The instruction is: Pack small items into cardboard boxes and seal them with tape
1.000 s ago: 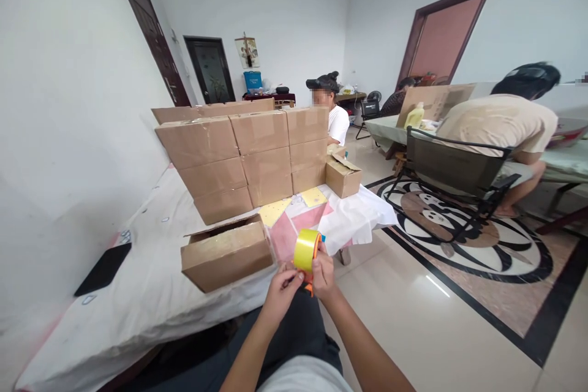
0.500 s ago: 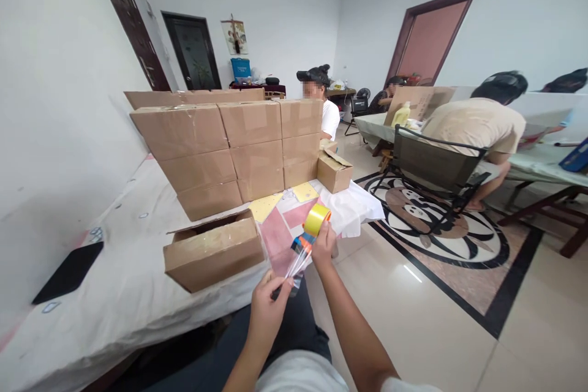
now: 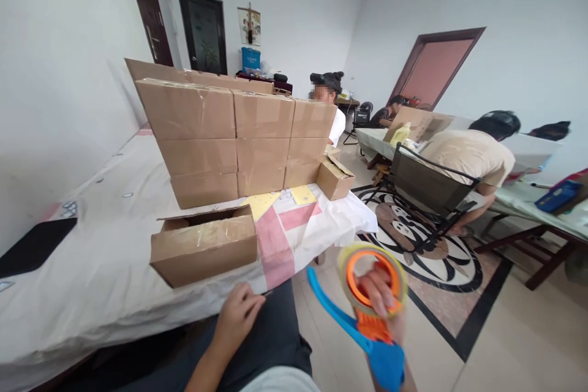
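My right hand point(image 3: 379, 294) grips a tape dispenser point(image 3: 386, 361) with a blue and orange body, its fingers through the orange hub. The roll of yellowish tape point(image 3: 401, 266) faces me, and a blue arm reaches out to the left. My left hand point(image 3: 236, 315) is pinched closed above my dark trousers, near the table edge. A small thin dark thing shows at its fingertips, too small to name. Just beyond that hand, a cardboard box point(image 3: 206, 260) lies on the table, with a gap along its top and clear tape across the cardboard.
Several taped boxes point(image 3: 264, 162) are stacked at the back of the cloth-covered table point(image 3: 105, 257). A smaller box point(image 3: 335, 180) stands to their right. A black flat object point(image 3: 39, 248) lies at the left. Other people sit beyond, one on a folding chair point(image 3: 427, 180).
My right hand has swung right and nearer with the dispenser, turning the roll's side toward me. My left hand has moved left and down. The clear strip between the hands no longer shows.
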`<state>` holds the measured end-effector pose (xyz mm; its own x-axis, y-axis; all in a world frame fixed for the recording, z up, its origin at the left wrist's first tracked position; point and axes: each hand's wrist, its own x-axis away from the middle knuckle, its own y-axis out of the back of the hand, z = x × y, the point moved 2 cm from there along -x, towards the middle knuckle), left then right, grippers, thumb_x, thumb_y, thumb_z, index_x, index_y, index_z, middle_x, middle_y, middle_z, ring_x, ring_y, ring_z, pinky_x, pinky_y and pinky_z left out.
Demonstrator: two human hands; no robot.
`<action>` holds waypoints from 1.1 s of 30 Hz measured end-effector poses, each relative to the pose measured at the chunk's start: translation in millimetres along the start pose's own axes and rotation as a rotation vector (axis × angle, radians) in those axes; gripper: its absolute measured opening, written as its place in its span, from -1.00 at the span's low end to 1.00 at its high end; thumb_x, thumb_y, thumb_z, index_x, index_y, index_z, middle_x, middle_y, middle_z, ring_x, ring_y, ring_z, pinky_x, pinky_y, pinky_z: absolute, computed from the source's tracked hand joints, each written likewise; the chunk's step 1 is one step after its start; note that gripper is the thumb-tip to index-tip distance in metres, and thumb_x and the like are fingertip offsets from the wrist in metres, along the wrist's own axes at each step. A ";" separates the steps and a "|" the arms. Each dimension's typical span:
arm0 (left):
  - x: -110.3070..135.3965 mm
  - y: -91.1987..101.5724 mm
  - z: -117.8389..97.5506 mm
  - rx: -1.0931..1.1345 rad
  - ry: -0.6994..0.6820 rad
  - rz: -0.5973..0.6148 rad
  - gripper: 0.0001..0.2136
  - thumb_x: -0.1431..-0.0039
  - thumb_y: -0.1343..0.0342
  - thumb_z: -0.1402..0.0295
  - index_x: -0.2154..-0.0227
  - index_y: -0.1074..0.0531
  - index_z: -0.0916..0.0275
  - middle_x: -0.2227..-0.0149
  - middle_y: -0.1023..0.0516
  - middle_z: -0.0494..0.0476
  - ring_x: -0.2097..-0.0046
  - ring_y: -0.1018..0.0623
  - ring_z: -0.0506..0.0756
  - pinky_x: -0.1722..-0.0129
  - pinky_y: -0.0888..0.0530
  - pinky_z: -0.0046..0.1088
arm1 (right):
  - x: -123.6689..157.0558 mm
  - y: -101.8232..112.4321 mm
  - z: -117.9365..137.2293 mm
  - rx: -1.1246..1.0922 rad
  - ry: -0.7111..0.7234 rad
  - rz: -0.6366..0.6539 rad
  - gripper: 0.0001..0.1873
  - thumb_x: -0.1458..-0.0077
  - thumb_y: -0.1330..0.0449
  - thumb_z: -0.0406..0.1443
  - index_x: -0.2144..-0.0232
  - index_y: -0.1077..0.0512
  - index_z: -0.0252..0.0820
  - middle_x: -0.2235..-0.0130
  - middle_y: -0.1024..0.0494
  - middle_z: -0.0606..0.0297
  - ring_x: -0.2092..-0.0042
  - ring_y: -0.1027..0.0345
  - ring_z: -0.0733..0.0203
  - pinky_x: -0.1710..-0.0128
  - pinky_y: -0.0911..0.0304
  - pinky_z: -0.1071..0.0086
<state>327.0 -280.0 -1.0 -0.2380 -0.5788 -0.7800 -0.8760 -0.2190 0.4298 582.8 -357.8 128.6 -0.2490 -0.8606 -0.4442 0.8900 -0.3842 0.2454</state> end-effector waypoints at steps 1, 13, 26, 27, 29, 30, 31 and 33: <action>-1.5 1.6 7.0 0.008 0.076 -0.043 -0.77 -0.33 -0.11 0.37 0.43 -0.60 0.16 0.47 -0.43 0.08 0.40 -0.46 0.04 0.40 -0.40 -0.48 | -3.8 12.7 2.5 -0.101 -0.017 -0.036 -0.31 -0.39 0.25 0.13 0.61 -0.39 0.08 0.76 -0.19 0.43 0.71 -0.05 0.23 0.24 -0.51 0.10; -25.4 10.6 20.2 0.489 0.818 -0.112 -0.70 -0.13 -0.22 0.21 0.13 -0.57 0.28 0.49 -0.64 0.06 0.42 -0.59 0.06 0.36 -0.47 -0.47 | -171.2 -113.3 -136.3 -0.147 -0.344 -0.016 -0.39 0.14 -0.27 0.16 0.29 -0.46 -0.25 0.33 -0.59 0.13 0.29 -0.47 0.07 0.24 -0.43 0.19; -23.6 61.1 20.8 0.560 0.913 -0.053 -0.72 -0.15 -0.25 0.25 0.09 -0.58 0.20 0.45 -0.67 0.03 0.52 -0.42 -0.04 0.37 -0.42 -0.49 | -82.9 -166.9 3.9 0.325 0.530 0.542 -0.65 -0.13 -0.32 -0.29 0.00 -0.50 0.00 -0.03 -0.46 0.13 -0.06 -0.35 -0.01 -0.02 -0.33 0.07; -22.9 62.2 20.4 0.572 0.934 -0.031 -0.71 -0.15 -0.25 0.23 0.08 -0.59 0.20 0.44 -0.68 0.04 0.51 -0.45 -0.02 0.35 -0.44 -0.47 | -76.6 -175.8 12.7 0.327 0.566 0.608 -0.69 -0.14 -0.31 -0.35 0.05 -0.52 0.01 -0.01 -0.47 0.15 -0.03 -0.35 0.00 -0.01 -0.32 0.08; -19.6 64.6 21.2 0.641 1.022 0.060 -0.63 -0.15 -0.25 0.16 0.03 -0.57 0.21 0.42 -0.69 0.06 0.49 -0.52 0.02 0.37 -0.45 -0.46 | -72.4 -182.9 26.3 0.325 0.622 0.604 -0.76 -0.16 -0.27 -0.43 0.17 -0.54 0.01 0.10 -0.48 0.20 0.03 -0.35 0.04 0.01 -0.29 0.09; -16.7 66.8 22.3 0.657 1.094 0.130 -0.58 -0.13 -0.26 0.12 -0.01 -0.54 0.22 0.44 -0.68 0.06 0.49 -0.55 0.05 0.41 -0.44 -0.45 | -74.2 -181.3 32.5 0.294 0.629 0.559 -0.78 -0.17 -0.24 -0.44 0.21 -0.53 0.00 0.15 -0.47 0.22 0.05 -0.35 0.05 0.01 -0.28 0.10; -13.6 70.2 23.5 0.634 1.168 0.198 -0.53 -0.12 -0.27 0.10 -0.03 -0.51 0.24 0.48 -0.66 0.04 0.50 -0.55 0.07 0.45 -0.42 -0.45 | -78.2 -176.9 39.1 0.247 0.617 0.500 -0.79 -0.18 -0.23 -0.44 0.23 -0.52 -0.01 0.17 -0.45 0.23 0.06 -0.35 0.06 0.01 -0.28 0.10; -10.5 82.5 25.9 0.458 1.248 0.240 -0.52 -0.12 -0.25 0.08 -0.02 -0.48 0.26 0.60 -0.58 -0.04 0.54 -0.54 0.09 0.49 -0.39 -0.44 | -91.6 -164.0 53.8 0.151 0.553 0.362 -0.83 -0.20 -0.21 -0.42 0.24 -0.51 -0.03 0.16 -0.40 0.22 0.04 -0.35 0.05 -0.01 -0.28 0.09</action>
<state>246.3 -271.7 30.8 -0.0811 -0.9412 0.3278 -0.9853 0.1254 0.1162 439.2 -233.9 175.4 0.3224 -0.6617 -0.6769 0.8072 -0.1813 0.5617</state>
